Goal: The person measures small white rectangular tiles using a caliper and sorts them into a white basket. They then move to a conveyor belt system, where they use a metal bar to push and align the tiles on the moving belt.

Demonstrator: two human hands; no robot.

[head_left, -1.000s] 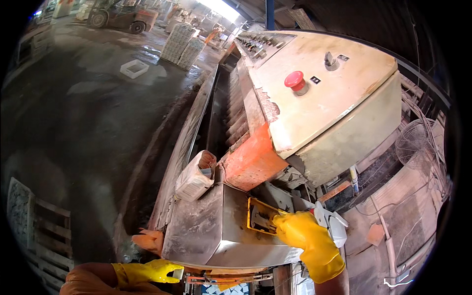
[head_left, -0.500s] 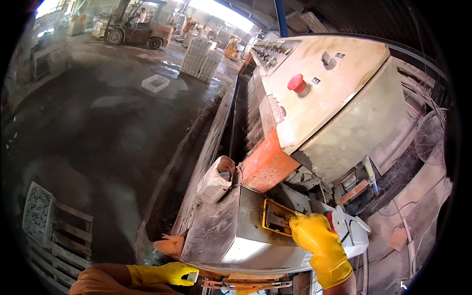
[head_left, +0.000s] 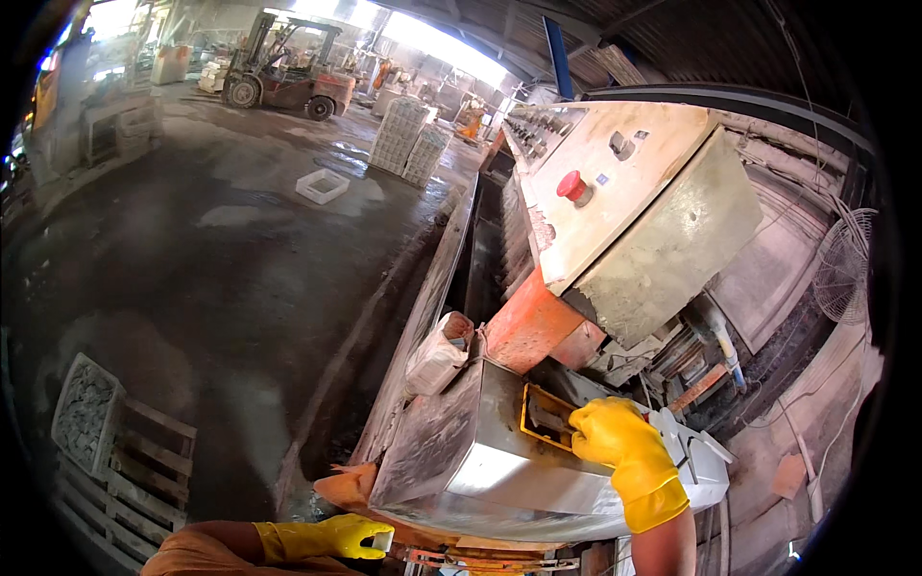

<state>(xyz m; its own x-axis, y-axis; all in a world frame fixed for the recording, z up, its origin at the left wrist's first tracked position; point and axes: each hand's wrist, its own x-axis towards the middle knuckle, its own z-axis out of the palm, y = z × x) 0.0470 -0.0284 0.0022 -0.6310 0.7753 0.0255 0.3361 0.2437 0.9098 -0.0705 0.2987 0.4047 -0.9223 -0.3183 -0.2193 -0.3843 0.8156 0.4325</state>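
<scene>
Head view: right hand (head_left: 615, 437) grips yellow-framed handle (head_left: 544, 419) on steel housing (head_left: 480, 461); rigid, heavy; left hand (head_left: 351, 535) half-curled, holding nothing.

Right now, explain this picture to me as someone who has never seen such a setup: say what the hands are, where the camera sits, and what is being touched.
The picture comes from a wide fisheye camera worn on a person's head, looking down, so straight edges bend near the rim. Both hands wear yellow rubber gloves. The right hand reaches into a yellow-framed opening on top of a shiny metal housing. The left hand rests low, near the housing's front edge; whether it holds anything is unclear. Behind stands a dusty control box with a red push button. A plastic-wrapped bundle sits beside the housing. Farther off are a forklift and stacked crates.
</scene>
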